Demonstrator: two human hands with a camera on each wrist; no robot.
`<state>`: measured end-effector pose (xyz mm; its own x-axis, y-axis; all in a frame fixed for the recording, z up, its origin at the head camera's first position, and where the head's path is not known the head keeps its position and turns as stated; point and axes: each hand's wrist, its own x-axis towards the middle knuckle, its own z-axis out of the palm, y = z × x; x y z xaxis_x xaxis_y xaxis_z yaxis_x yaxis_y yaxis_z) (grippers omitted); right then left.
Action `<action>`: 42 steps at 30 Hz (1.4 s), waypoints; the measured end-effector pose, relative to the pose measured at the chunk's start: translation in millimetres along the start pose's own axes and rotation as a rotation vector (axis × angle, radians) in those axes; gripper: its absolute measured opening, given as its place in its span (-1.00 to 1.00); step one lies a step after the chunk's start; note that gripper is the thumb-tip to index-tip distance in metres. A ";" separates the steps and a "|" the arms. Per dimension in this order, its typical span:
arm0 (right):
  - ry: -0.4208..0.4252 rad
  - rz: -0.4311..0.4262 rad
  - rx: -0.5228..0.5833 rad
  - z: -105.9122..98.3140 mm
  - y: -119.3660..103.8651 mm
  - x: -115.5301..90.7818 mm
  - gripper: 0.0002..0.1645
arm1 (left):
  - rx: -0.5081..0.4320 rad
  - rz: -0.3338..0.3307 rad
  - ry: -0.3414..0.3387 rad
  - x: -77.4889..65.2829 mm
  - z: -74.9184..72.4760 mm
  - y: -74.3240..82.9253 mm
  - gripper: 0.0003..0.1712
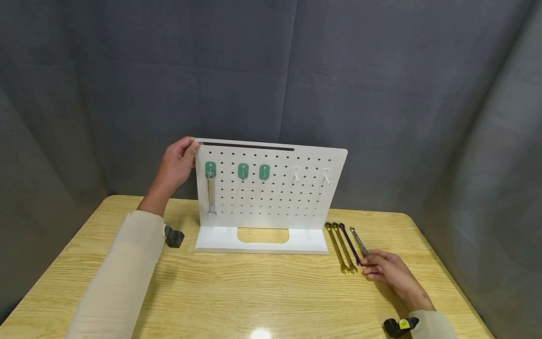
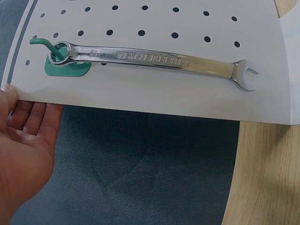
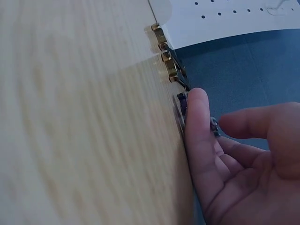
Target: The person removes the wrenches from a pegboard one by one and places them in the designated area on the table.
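Observation:
My left hand [image 1: 175,165] grips the upper left corner of a white pegboard [image 1: 271,197], thumb in front and fingers behind. Close by, a silver combination wrench [image 2: 150,61] hangs by its ring end from a green hook [image 2: 70,69]. Over at the right of the table, my right hand [image 1: 391,273] pinches the near end of a small silver wrench [image 1: 359,241] between thumb and fingers; its far end points toward the back. Just left of it lie a purple wrench [image 1: 349,244] and two gold wrenches [image 1: 337,247].
Two more green hooks [image 1: 243,171] and two clear hooks [image 1: 326,176] carry nothing on the pegboard. Its base stands on the wooden table [image 1: 237,292]. Dark grey curtains [image 1: 271,70] enclose the back and sides.

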<state>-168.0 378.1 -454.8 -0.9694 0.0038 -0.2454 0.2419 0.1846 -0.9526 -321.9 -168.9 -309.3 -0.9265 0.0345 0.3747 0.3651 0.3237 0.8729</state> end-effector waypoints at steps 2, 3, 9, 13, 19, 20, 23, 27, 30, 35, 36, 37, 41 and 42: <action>0.012 0.000 -0.046 1.4 -1.0 0.2 -0.38 | 0.000 -0.001 -0.001 0.3 0.1 -0.3 -0.55; 0.017 -0.001 -0.070 2.3 -1.4 0.1 -0.39 | 0.002 0.000 0.000 0.4 0.2 -0.5 -0.55; 0.060 0.006 -0.167 5.7 -4.3 -2.0 -0.36 | 0.012 -0.001 0.001 -0.4 1.1 -1.5 -0.55; 0.077 -0.006 -0.200 6.9 -6.1 -4.7 -0.37 | 0.022 -0.005 0.006 -0.9 1.7 -1.3 -0.55; 0.105 -0.042 -0.210 8.7 -7.3 -7.3 -0.45 | 0.024 0.001 0.015 -0.2 2.2 -2.2 -0.55; 0.110 -0.049 -0.211 9.3 -7.9 -7.6 -0.46 | 0.025 0.000 0.016 -0.2 2.1 -2.4 -0.55; 0.113 -0.068 -0.212 12.0 -10.4 -8.0 -0.48 | 0.021 0.003 0.016 -0.2 2.0 -2.8 -0.55; 0.104 -0.088 -0.204 17.0 -14.2 -6.9 -0.50 | 0.016 0.006 0.010 -0.1 1.9 -3.3 -0.55; 0.096 -0.104 -0.194 22.5 -16.6 -5.8 -0.52 | 0.023 0.008 0.013 -0.2 1.5 -3.3 -0.55; 0.078 -0.136 -0.179 33.7 -20.3 -4.6 -0.53 | 0.028 0.008 0.004 -1.4 1.4 -2.5 -0.58; 0.070 -0.148 -0.181 36.2 -21.2 -3.9 -0.53 | 0.028 0.007 0.001 -1.4 1.3 -2.3 -0.59; 0.063 -0.156 -0.178 38.9 -22.2 -3.2 -0.53 | 0.024 0.004 -0.004 -1.2 1.3 -2.2 -0.59; 0.035 -0.182 -0.165 50.5 -27.3 0.5 -0.53 | 0.019 0.005 -0.010 -1.2 2.2 -0.4 -0.57; 0.027 -0.188 -0.166 53.5 -28.6 1.5 -0.54 | 0.022 0.005 -0.011 -1.2 2.4 -0.1 -0.57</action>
<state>-174.1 320.3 -437.6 -0.9980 -0.0198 -0.0599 0.0495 0.3431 -0.9380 -321.0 -166.7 -310.6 -0.9258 0.0463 0.3751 0.3673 0.3441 0.8641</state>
